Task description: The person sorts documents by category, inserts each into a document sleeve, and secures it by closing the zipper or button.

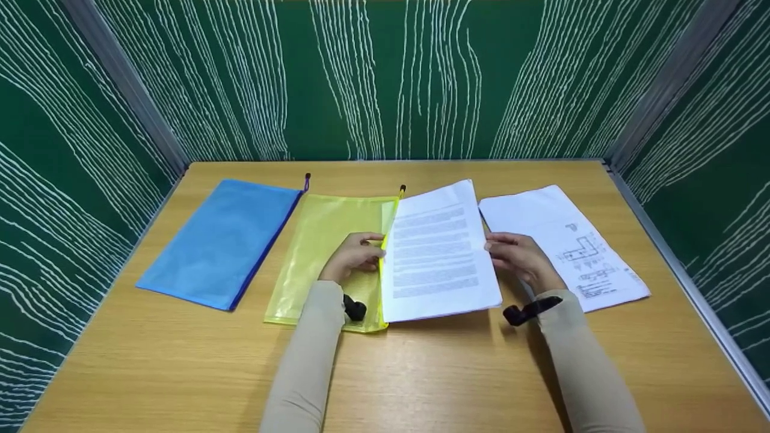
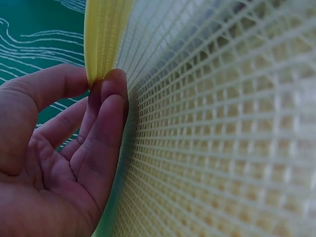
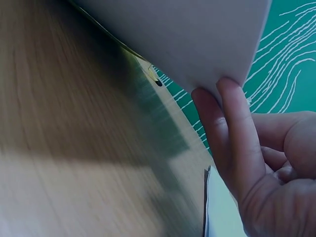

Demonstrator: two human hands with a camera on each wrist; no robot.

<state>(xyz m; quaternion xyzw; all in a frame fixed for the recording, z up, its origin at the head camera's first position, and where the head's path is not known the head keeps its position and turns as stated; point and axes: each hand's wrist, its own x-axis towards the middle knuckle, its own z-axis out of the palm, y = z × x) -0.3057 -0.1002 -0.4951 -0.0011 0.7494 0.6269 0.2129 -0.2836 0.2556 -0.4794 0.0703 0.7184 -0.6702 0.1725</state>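
My left hand [image 1: 355, 257] is pinching the yellow pouch [image 1: 307, 246] at its zip edge; the fingers of my right hand [image 1: 524, 260] are gripping the printed sheets [image 1: 436, 252] by their outer edge. They're tilting just right of the pouch, long side running along that zip.

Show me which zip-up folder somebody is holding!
The yellow folder. The left hand pinches its edge, while the blue folder lies flat and untouched, off to the left.
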